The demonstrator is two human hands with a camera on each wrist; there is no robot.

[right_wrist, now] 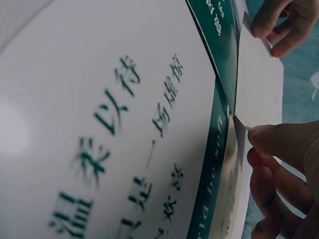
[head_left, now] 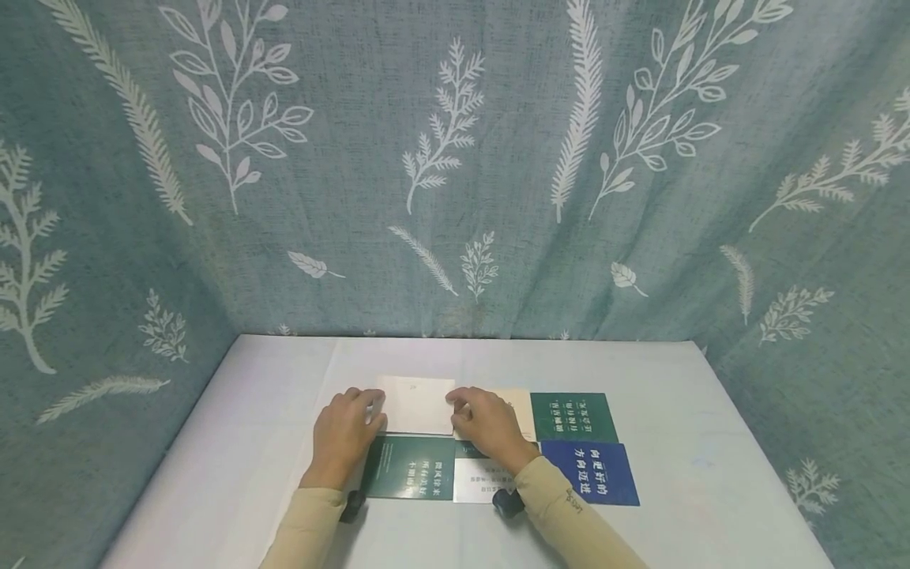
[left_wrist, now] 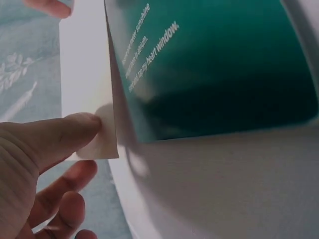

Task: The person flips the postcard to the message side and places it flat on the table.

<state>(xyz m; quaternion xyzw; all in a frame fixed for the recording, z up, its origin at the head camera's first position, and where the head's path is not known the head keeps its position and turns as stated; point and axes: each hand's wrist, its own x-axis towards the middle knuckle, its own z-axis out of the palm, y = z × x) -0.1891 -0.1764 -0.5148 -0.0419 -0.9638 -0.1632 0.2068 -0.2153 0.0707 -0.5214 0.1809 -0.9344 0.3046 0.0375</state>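
A cream card (head_left: 415, 405) lies above the left green card (head_left: 411, 468) and is held at its two side edges. My left hand (head_left: 344, 431) pinches its left edge; in the left wrist view the thumb of that hand (left_wrist: 45, 149) lies on the card's corner (left_wrist: 87, 74). My right hand (head_left: 492, 425) pinches the right edge near the lower corner, over a second cream card (head_left: 522, 407). In the right wrist view, thumb and fingertip of the right hand (right_wrist: 284, 169) meet at the corner of the cream card (right_wrist: 259, 84).
On the white table (head_left: 711, 474) a green card (head_left: 574, 416) lies at the right of the upper row. Below it are a blue card (head_left: 593, 472) and a white card with green writing (head_left: 479, 480). A leaf-patterned curtain (head_left: 455, 197) surrounds the back and sides.
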